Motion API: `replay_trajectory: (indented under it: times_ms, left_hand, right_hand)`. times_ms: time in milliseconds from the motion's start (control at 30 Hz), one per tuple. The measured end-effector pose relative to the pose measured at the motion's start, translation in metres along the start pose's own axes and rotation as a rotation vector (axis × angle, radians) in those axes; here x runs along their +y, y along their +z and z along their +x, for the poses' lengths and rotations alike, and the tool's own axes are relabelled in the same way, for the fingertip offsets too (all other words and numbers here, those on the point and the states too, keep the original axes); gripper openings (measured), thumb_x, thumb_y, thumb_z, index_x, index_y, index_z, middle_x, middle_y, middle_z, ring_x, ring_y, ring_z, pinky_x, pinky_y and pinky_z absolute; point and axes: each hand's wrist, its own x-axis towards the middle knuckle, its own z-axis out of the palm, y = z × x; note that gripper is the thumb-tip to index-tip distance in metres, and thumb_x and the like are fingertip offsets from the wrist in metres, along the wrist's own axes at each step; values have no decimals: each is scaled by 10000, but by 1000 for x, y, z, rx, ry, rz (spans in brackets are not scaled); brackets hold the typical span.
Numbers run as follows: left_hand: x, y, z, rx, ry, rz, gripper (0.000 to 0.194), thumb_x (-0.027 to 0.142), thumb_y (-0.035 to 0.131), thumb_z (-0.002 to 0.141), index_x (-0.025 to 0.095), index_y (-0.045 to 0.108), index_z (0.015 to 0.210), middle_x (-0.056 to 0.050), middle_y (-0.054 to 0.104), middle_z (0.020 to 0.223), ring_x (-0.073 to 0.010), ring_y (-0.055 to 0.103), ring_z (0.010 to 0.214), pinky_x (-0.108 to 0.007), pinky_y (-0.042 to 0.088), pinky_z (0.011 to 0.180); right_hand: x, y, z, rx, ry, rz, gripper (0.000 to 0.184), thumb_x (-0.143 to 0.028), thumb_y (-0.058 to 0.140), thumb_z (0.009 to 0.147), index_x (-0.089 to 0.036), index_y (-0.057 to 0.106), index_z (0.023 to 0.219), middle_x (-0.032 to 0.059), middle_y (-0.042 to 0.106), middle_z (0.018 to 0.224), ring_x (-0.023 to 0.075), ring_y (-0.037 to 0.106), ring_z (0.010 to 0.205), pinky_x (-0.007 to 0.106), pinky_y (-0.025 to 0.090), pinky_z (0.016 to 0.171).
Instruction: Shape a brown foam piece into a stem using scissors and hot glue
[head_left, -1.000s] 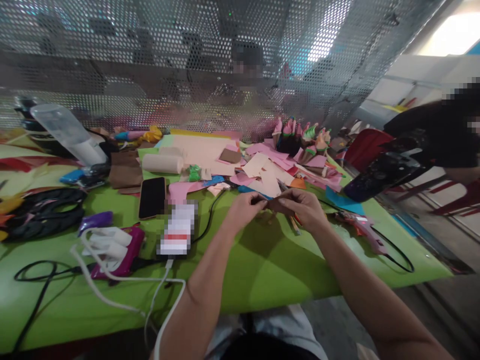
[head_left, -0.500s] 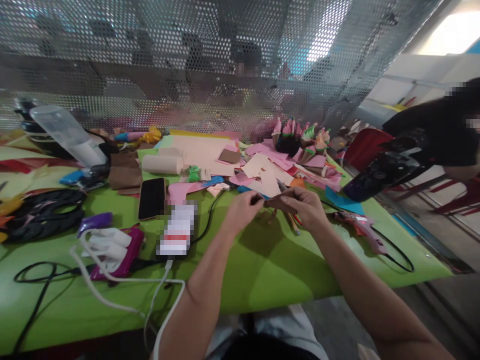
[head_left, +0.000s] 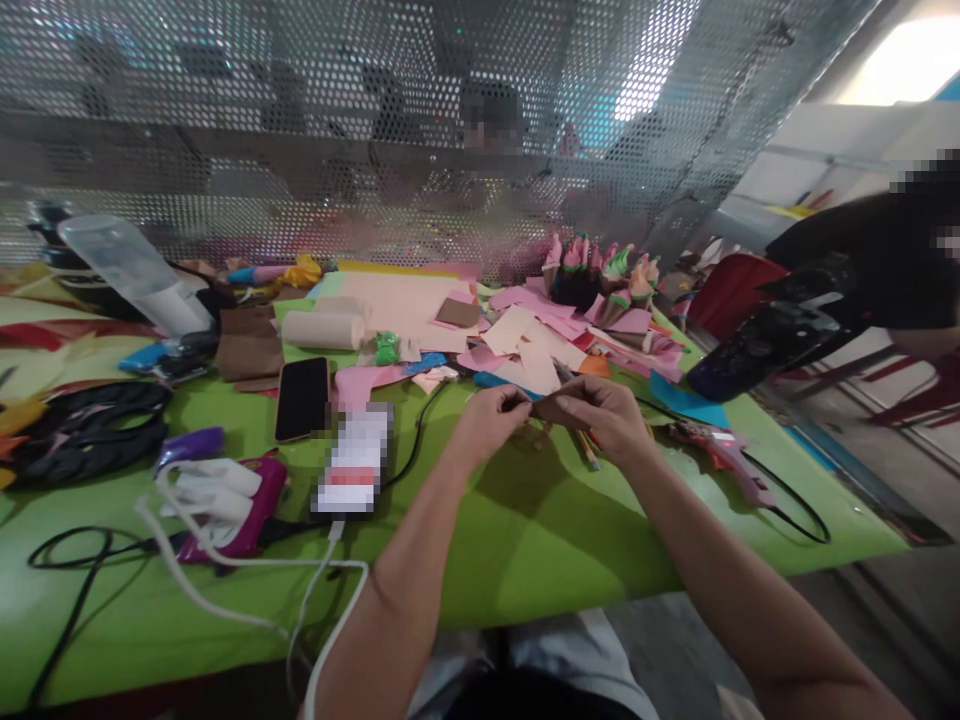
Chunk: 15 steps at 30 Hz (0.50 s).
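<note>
The left hand (head_left: 484, 425) and right hand (head_left: 607, 415) are seen bare, as are both slim forearms (head_left: 409, 560). A plain black garment (head_left: 517, 697) is worn, visible at six o'clock; pale, greyish-white, softly creased legwear (head_left: 600, 650) is shown towards five o'clock.

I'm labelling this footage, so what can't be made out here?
All in the head view:
Thin brown flat piece: ends hidden by fingers of the left hand and right hand.
Phone with a lit white-and-red screen: display hidden by pixelation.
Person in a black top: partly cut by right edge.
Grey perforated metal panel: shapes blurred by its holes.
</note>
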Motion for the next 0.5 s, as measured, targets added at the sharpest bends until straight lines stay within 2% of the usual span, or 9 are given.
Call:
replay_trajectory:
  times_ms: [233,367,500]
  left_hand:
    - [-3,0,0,9,57,71,194,316,558,809,157,669,814,-37,706,797,-166,614,735,-263,449,682]
    - [0,2,0,6,75,88,178,297,563,805,163,678,829,-40,715,826,-175,628,769,-270,458,705]
    - [1,4,-1,16,78,88,146,264,557,793,165,665,788,-14,689,754,-159,605,715,-261,444,671]
  right_hand:
    - [1,-1,0,-10,-11,-12,165,-332,710,617,-179,681,670,-17,580,594,134,505,571,255,394,543]
    - [5,0,-2,-78,7,3,161,-334,708,653,-185,689,709,-7,602,622,146,538,586,268,445,554]
    - [8,2,-3,-107,17,1,209,-384,719,671,-189,699,743,19,654,657,178,598,619,292,497,567]
